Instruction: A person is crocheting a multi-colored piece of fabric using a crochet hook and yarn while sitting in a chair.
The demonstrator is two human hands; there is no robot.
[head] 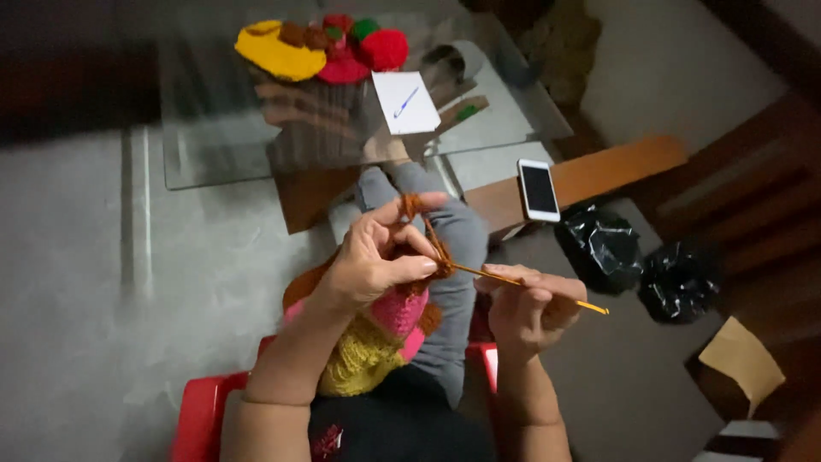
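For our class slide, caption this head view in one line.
Left hand pinches brown yarn; right hand works a thin orange crochet hook.

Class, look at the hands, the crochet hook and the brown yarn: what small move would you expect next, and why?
Probably draw the crochet hook back. The right hand holds it with its tip at the brown yarn pinched by the left hand, above the pink and yellow crocheted piece.

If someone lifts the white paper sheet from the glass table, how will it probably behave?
The white paper sheet looks thin and flat, so it is probably very light and would bend limply. Lying on the smooth glass table, it may slide easily when pushed.
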